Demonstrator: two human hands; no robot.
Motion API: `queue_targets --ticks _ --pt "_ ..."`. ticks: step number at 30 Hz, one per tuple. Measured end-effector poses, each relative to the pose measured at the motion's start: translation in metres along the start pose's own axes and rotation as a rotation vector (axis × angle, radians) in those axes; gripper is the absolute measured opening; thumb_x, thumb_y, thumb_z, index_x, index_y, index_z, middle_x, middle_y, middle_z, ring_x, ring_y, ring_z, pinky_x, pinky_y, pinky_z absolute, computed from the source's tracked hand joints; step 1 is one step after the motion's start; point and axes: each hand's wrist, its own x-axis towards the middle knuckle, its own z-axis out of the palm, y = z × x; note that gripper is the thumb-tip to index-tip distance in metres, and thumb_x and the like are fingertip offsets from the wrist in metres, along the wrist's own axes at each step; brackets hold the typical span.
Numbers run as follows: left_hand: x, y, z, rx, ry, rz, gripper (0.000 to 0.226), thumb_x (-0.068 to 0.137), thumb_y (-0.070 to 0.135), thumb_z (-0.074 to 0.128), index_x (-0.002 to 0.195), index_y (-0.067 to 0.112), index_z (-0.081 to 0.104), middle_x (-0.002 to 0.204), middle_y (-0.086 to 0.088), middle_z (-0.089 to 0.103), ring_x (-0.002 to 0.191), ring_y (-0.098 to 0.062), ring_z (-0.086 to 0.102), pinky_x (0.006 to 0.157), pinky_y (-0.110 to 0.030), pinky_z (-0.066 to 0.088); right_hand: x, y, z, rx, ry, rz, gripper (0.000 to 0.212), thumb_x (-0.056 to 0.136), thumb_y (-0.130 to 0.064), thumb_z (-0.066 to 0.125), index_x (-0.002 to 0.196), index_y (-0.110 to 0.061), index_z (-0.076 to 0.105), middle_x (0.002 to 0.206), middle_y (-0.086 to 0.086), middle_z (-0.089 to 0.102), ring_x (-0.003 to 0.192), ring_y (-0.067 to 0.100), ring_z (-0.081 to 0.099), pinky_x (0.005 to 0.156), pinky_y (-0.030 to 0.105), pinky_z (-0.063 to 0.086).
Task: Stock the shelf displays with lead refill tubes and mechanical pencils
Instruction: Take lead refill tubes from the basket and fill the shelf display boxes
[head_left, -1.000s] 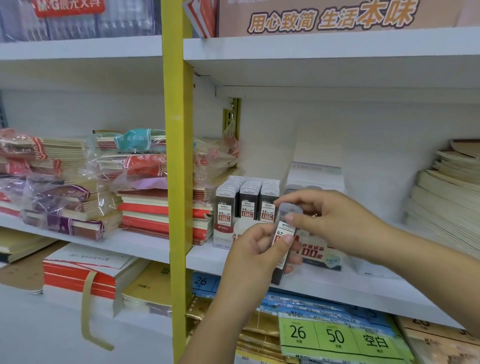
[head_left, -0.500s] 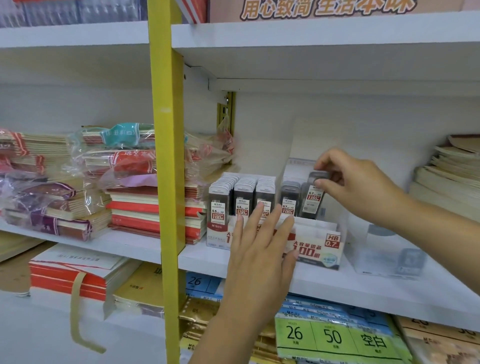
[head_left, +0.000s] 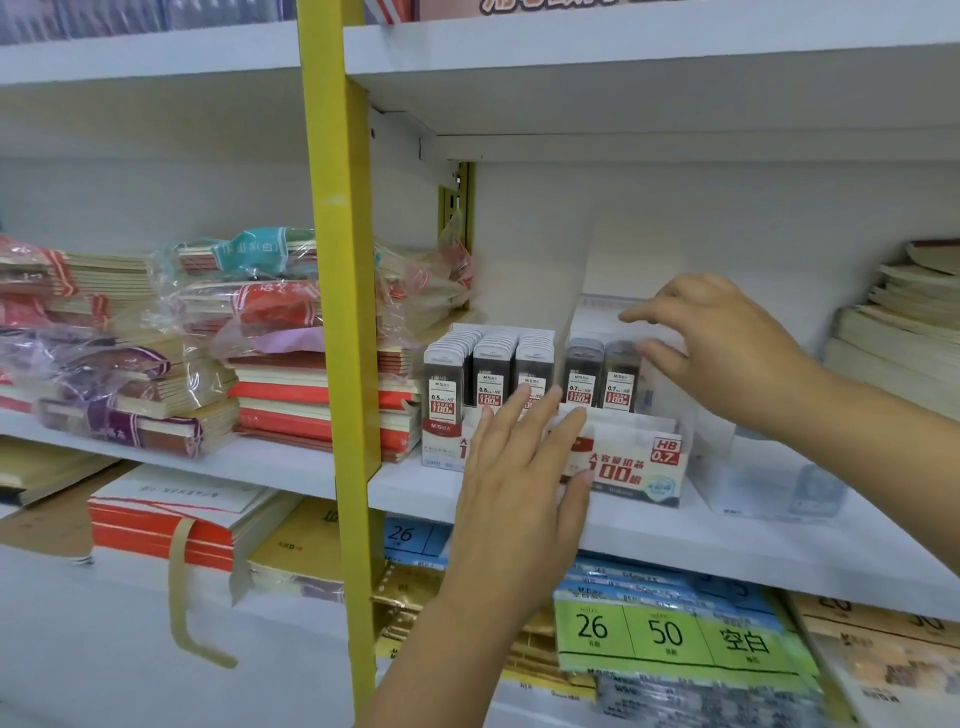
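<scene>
lead refill tubes (head_left: 584, 364), two dark plastic ones with white 0.7 labels, stand upright side by side at the back of a white cardboard display box (head_left: 644, 465) printed hb 0.7. they are just beyond the fingertips of the left hand (head_left: 519, 483) and just left of the thumb of the right hand (head_left: 727, 353). the left hand is released, its fingers straight and close together, laid flat against the front wall of that box, with the thumb on the lower front. the right hand is also released and holds nothing. its fingers are loosely spread above the box's right rear part, and the thumb is just beside the right-hand tube; whether it touches cannot be told. left of the left hand's fingers, a second white display box (head_left: 436, 457) holds three full rows of dark 0.5 lead tubes (head_left: 491, 364). below the right wrist sits a clear plastic container (head_left: 769, 483). all of these rest on a white shelf (head_left: 701, 545). further left of the left hand rises a yellow metal upright (head_left: 337, 260), with plastic-wrapped notebook stacks (head_left: 156, 353) past it.
</scene>
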Motion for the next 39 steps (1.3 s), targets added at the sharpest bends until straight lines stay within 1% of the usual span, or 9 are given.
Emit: queue_targets --ticks 3,5,9,13,20,23,29,33,39 --pt "-0.023 0.012 -0.005 -0.111 0.068 0.003 0.042 0.097 0.034 0.046 0.135 0.021 0.058 0.138 0.008 0.057 0.133 -0.01 0.042 0.115 -0.025 0.03 -0.049 -0.02 -0.021 0.218 0.2 -0.055 0.022 0.094 -0.023 0.053 0.113 -0.023 0.065 0.09 -0.018 0.053 0.086 0.001 0.043 0.075 0.011 0.033" --pt "-0.051 0.018 -0.004 -0.134 0.011 0.013 0.037 0.095 0.031 0.049 0.127 0.019 0.063 0.125 0.007 0.063 0.119 -0.01 0.048 0.103 -0.017 0.032 -0.095 -0.037 -0.022 0.446 0.209 -0.071 0.019 0.093 -0.025 0.052 0.107 -0.028 0.064 0.086 -0.022 0.057 0.078 0.004 0.052 0.071 0.01 0.04" --pt "-0.141 0.009 0.011 -0.132 -0.42 -0.036 0.035 0.097 0.031 0.051 0.128 0.02 0.063 0.126 0.003 0.062 0.119 -0.016 0.049 0.099 -0.025 0.037 -0.196 -0.058 0.029 0.699 -0.115 0.065 0.02 0.093 -0.027 0.055 0.105 -0.041 0.059 0.084 -0.014 0.061 0.075 0.006 0.058 0.061 0.013 0.041" --pt "-0.253 -0.016 0.043 -0.121 -0.828 -0.356 0.037 0.099 0.029 0.055 0.136 0.023 0.056 0.135 0.001 0.058 0.125 -0.018 0.051 0.102 -0.03 0.04 -0.307 -0.069 0.13 0.716 -0.599 0.358 0.02 0.098 -0.025 0.052 0.111 -0.038 0.058 0.097 -0.019 0.061 0.081 0.002 0.057 0.067 0.018 0.044" --pt "-0.39 -0.038 0.097 -0.125 -1.017 -0.902 0.039 0.097 0.025 0.059 0.136 0.017 0.056 0.132 -0.008 0.06 0.116 -0.024 0.059 0.089 -0.026 0.042 -0.46 -0.103 0.255 0.617 -0.926 0.723 0.021 0.088 -0.024 0.059 0.108 -0.03 0.065 0.096 -0.011 0.065 0.089 0.011 0.062 0.081 0.03 0.048" --pt "-0.413 -0.042 0.114 -0.133 -1.048 -0.981 0.039 0.096 0.023 0.061 0.134 0.013 0.058 0.131 -0.01 0.062 0.112 -0.025 0.061 0.091 -0.03 0.045 -0.492 -0.11 0.276 0.618 -1.039 0.744 0.027 0.084 -0.026 0.069 0.109 -0.016 0.063 0.108 0.005 0.064 0.101 0.022 0.06 0.083 0.031 0.047" --pt "-0.41 -0.044 0.162 -0.186 -0.953 -1.082 0.034 0.096 0.031 0.063 0.126 0.014 0.063 0.11 -0.002 0.067 0.082 -0.011 0.057 0.073 -0.02 0.041 -0.515 -0.119 0.291 0.501 -1.203 0.706 0.092 0.072 -0.055 0.075 0.146 -0.022 0.032 0.143 0.004 0.028 0.133 0.027 0.027 0.112 0.039 0.029" --pt "-0.403 -0.046 0.189 -0.191 -0.889 -1.179 0.038 0.097 0.033 0.062 0.131 0.017 0.057 0.119 -0.003 0.068 0.094 -0.015 0.064 0.082 -0.024 0.049 -0.517 -0.118 0.3 0.477 -1.171 0.74 0.083 0.074 -0.045 0.077 0.142 -0.021 0.036 0.138 0.004 0.027 0.131 0.028 0.03 0.11 0.036 0.029" --pt "-0.405 -0.046 0.213 -0.221 -0.718 -1.34 0.048 0.086 0.037 0.075 0.123 0.024 0.047 0.116 0.001 0.066 0.095 -0.013 0.057 0.084 -0.027 0.043 -0.519 -0.114 0.301 0.504 -1.163 0.789 0.074 0.079 -0.038 0.076 0.142 -0.027 0.04 0.137 0.013 0.036 0.127 0.03 0.041 0.109 0.037 0.034"
